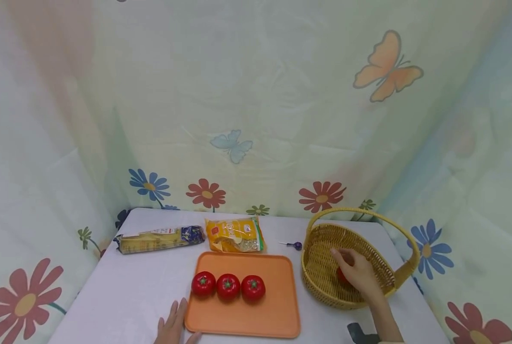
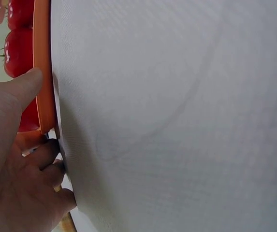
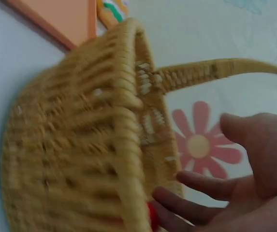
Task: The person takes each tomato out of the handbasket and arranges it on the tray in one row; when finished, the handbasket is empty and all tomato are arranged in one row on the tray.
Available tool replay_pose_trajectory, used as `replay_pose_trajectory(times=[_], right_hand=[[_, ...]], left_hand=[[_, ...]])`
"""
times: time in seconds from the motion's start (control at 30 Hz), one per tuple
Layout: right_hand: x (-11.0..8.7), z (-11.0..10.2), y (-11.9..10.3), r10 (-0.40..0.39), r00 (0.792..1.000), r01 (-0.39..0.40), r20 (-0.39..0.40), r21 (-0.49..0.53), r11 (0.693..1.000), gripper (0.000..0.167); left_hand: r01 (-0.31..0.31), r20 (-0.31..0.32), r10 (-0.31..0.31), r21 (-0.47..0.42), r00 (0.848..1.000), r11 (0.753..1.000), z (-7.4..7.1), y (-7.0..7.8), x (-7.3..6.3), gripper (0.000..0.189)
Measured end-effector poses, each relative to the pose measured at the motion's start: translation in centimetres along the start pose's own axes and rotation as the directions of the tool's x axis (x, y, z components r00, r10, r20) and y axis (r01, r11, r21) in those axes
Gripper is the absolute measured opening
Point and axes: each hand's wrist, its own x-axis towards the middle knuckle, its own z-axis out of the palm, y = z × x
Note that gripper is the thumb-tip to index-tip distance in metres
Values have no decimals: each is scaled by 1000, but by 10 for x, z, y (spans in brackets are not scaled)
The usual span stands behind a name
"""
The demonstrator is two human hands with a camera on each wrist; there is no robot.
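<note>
Head view. Item: orange tray [image 1: 273, 317], my landmark; shallow, rimmed, bearing three red tomatoes [image 1: 228, 287] in a row, mostly on its left half. I logged these as glossy, likely light and firm, apt to slip or roll; best held round the sides, clear of the green tops. Item: wicker basket [image 1: 318, 286], right of the tray, containing a red piece [image 1: 341, 276], partly covered, probably a fourth tomato. Right hand [image 1: 358, 271]: inside the basket, over that piece. Left hand [image 1: 173, 325]: at the tray's near left corner. Beyond the tray: yellow packet [image 1: 234, 234]; long packet [image 1: 159, 239], farther left; purple lollipop [image 1: 297, 245], behind the right corner.

Left wrist view. The thumb rested against the tray's rim, the other fingers loosely bent by its corner; I saw nothing gripped.

Right wrist view. Thumb and fingers stood wide apart beside the basket's rim, a sliver of red at the fingertips; I could not tell whether they touched it. I judged the wicker light and slightly springy, the handle its surest hold.
</note>
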Motion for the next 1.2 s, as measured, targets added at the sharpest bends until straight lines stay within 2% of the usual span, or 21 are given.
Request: replay_pose_trajectory(times=[0.03, 0.1, 0.2, 0.27, 0.33, 0.5, 0.67, 0.9, 1.07, 1.2], right_hand=[[4, 1, 1, 24, 1000, -24, -10, 31, 999, 77], [13, 5, -1, 56, 997, -48, -47, 163, 985, 76], [24, 9, -9, 70, 987, -13, -143, 365, 931, 69], [31, 8, -15, 69, 982, 13, -177, 427, 904, 64], [37, 5, -19, 44, 984, 26, -171, 389, 921, 62], [58, -4, -14, -36, 998, 46, -44, 243, 969, 63], [75, -8, -2, -66, 997, 59, 30, 206, 977, 64], [87, -5, 14, -83, 987, 59, 137, 173, 983, 58], [90, -1, 18, -93, 984, 64, 152, 186, 980, 62], [93, 3, 26, -45, 987, 20, 153, 163, 987, 66]], left_hand=[[0, 0, 0, -1, 1000, 1000, 0, 0, 0, 120], [-4, -1, 4, -2, 1000, 1000, -1, -1, 0, 119], [-9, -8, 9, -13, 1000, 1000, -2, -1, 0, 118], [-14, -10, 14, -14, 1000, 1000, -1, -1, 0, 118], [-15, -10, 15, -19, 1000, 1000, -1, 0, 0, 118], [-10, -3, 10, -26, 1000, 1000, 0, 1, -2, 116], [-21, -9, 21, -22, 1000, 1000, 0, 2, -2, 114], [-21, -18, 21, -17, 1000, 1000, -1, 2, -1, 113], [-3, -7, 3, 0, 1000, 1000, -3, 4, 1, 113], [21, 11, -21, 16, 1000, 1000, -6, 7, 1, 114]])
